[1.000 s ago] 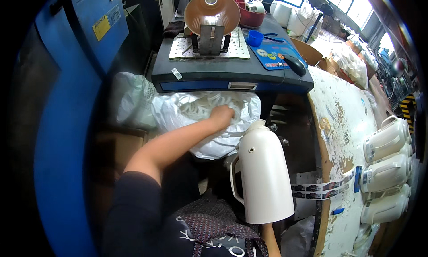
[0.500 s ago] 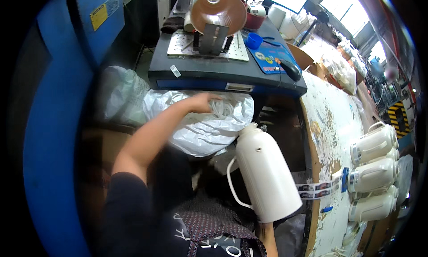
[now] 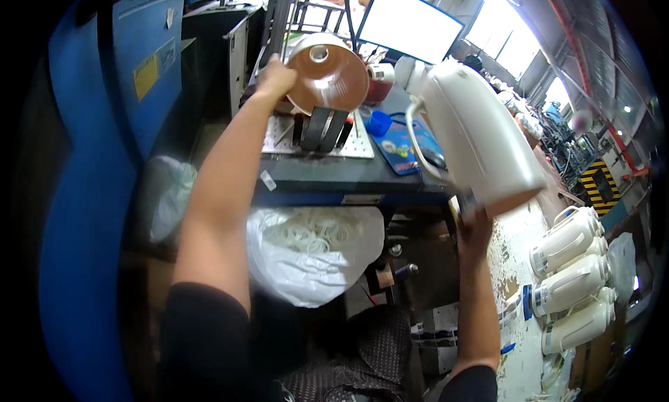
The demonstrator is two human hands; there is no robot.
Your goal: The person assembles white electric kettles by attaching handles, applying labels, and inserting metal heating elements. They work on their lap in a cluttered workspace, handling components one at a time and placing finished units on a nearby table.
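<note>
My right hand (image 3: pixel 472 224) grips the bottom of a white kettle body (image 3: pixel 475 143) and holds it tilted in the air, top end pointing up and left toward the fixture. My left hand (image 3: pixel 274 76) reaches up to the left rim of a brown dome-shaped fixture (image 3: pixel 327 78) that stands on a black bracket (image 3: pixel 320 129) on the dark workbench (image 3: pixel 334 175). Whether the left hand holds anything is hidden. Below the bench edge lies a white plastic bag (image 3: pixel 313 252) full of white rings.
Three more white kettle bodies (image 3: pixel 568 276) lie stacked on the worn table at the right. A blue machine cabinet (image 3: pixel 111 95) stands at the left. A blue cap (image 3: pixel 378 122) and a blue mat rest on the bench; a monitor (image 3: pixel 411 29) stands behind.
My left hand left the bag of rings and rose to the brown fixture. My right hand lifted the kettle body from beside my lap up toward the fixture and tilted it.
</note>
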